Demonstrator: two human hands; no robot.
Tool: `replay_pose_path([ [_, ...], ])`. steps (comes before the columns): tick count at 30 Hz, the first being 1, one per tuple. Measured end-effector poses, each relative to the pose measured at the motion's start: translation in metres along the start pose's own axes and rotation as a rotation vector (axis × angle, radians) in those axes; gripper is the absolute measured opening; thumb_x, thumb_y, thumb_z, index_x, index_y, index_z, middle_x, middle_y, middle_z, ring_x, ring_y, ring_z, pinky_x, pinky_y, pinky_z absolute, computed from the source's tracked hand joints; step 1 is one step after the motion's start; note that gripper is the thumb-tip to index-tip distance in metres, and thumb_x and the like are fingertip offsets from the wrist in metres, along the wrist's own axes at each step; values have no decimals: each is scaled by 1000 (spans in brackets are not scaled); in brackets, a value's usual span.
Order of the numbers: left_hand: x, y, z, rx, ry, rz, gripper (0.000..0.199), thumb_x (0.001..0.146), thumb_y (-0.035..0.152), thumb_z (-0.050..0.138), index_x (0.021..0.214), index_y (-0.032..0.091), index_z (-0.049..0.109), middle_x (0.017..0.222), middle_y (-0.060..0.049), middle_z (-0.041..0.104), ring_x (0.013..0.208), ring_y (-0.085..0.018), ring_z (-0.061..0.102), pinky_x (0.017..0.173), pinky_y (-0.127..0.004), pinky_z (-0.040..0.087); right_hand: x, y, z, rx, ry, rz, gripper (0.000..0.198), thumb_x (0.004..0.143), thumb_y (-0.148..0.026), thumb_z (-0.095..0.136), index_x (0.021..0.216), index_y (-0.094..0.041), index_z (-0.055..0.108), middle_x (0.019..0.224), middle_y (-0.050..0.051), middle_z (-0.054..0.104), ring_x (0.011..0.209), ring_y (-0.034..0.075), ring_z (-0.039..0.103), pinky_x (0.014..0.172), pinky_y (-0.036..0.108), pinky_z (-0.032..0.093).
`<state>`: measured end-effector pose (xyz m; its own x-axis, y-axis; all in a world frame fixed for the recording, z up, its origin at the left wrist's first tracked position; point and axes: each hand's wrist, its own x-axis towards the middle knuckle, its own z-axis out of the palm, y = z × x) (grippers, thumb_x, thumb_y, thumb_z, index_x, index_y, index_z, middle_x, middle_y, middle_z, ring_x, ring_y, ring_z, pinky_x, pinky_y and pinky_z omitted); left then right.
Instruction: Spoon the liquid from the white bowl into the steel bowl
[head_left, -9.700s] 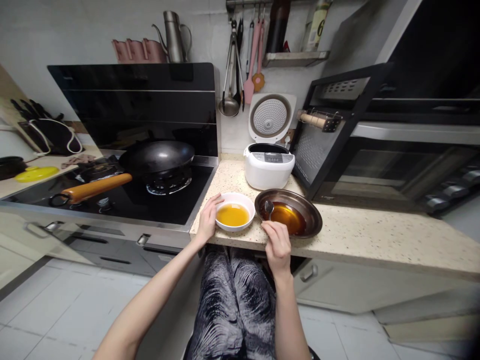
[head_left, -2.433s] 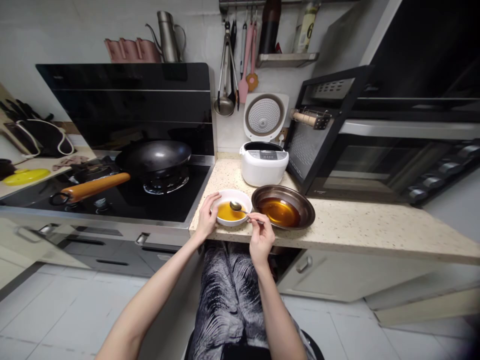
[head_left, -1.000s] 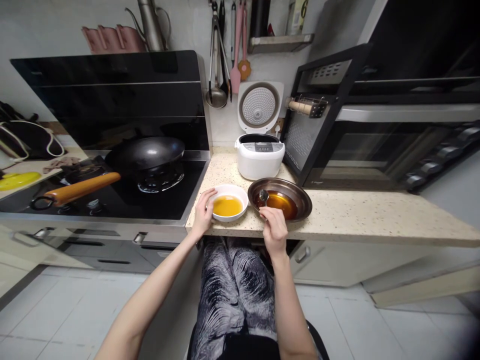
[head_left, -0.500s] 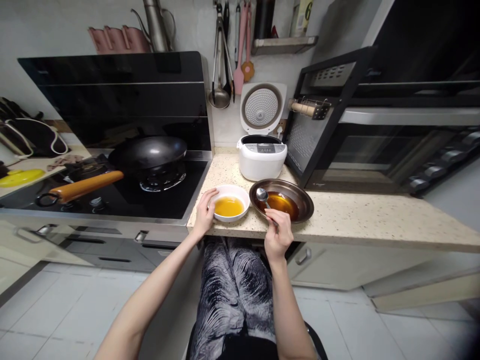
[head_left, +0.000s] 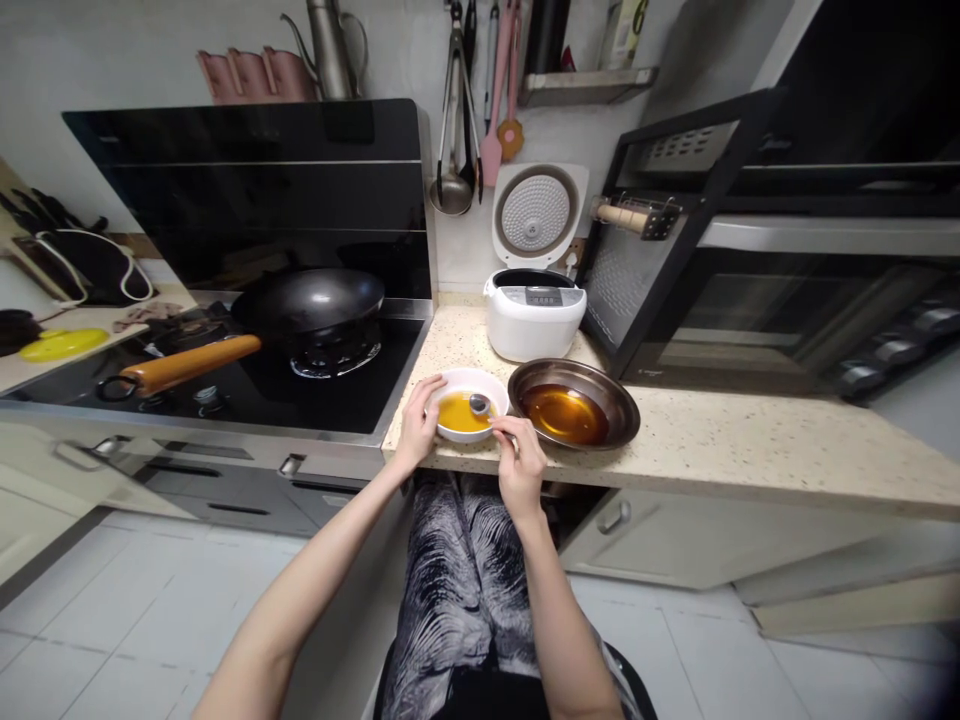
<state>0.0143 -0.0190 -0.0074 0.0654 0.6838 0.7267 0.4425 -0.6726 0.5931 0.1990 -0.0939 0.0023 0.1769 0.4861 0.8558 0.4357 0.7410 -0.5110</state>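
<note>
My left hand [head_left: 420,420] grips the left rim of a white bowl [head_left: 466,437], which stands near the counter's front edge. Yellow liquid [head_left: 455,412] covers its bottom. Pinched in my right hand [head_left: 523,462] is a metal spoon [head_left: 478,404], its head over the liquid inside the bowl. Whether the spoon touches the liquid I cannot tell. Just to the right sits a wide dark metal bowl [head_left: 628,418] holding amber-brown liquid [head_left: 566,413], close beside the white one.
Behind the bowls stands a white rice cooker [head_left: 536,325] with its lid raised. A black wok [head_left: 311,300] with an orange-brown handle [head_left: 191,365] rests on the stove at left. To the right is an oven [head_left: 780,310] on the counter [head_left: 750,440]. Utensils [head_left: 454,190] hang on the wall.
My right hand has moved left, carrying the spoon from over the dark metal bowl to over the white bowl. My left hand keeps its hold on the rim. The view has shifted slightly.
</note>
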Motion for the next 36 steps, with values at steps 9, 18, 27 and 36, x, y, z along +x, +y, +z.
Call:
replay_pose_path([
  [9, 0, 1, 0, -2, 4, -8, 48, 105, 49, 37, 125, 18, 68, 136, -16, 66, 131, -30, 60, 114, -52, 45, -1, 7, 6, -16, -23, 79, 14, 101, -19, 55, 98, -22, 68, 93, 5, 73, 91, 19, 69, 83, 32, 56],
  [18, 0, 1, 1, 4, 10, -14, 51, 105, 52, 36, 124, 17, 69, 135, -17, 66, 130, -30, 61, 114, -52, 45, -4, 9, 6, 23, -14, 190, 16, 100, -23, 54, 96, -21, 70, 92, 4, 73, 89, 17, 69, 84, 31, 56],
  [27, 0, 1, 1, -11, 10, -3, 49, 105, 50, 37, 124, 17, 69, 135, -17, 66, 129, -31, 61, 113, -53, 46, -13, 14, 13, 104, 73, 257, 16, 100, -27, 56, 94, -21, 70, 93, 5, 74, 89, 17, 70, 85, 32, 57],
  [36, 0, 1, 1, -7, 7, -10, 49, 105, 50, 37, 123, 17, 68, 135, -17, 66, 130, -31, 61, 114, -53, 45, -12, 13, 10, 163, 169, 290, 17, 100, -31, 57, 92, -20, 69, 91, 5, 73, 86, 17, 69, 83, 33, 57],
])
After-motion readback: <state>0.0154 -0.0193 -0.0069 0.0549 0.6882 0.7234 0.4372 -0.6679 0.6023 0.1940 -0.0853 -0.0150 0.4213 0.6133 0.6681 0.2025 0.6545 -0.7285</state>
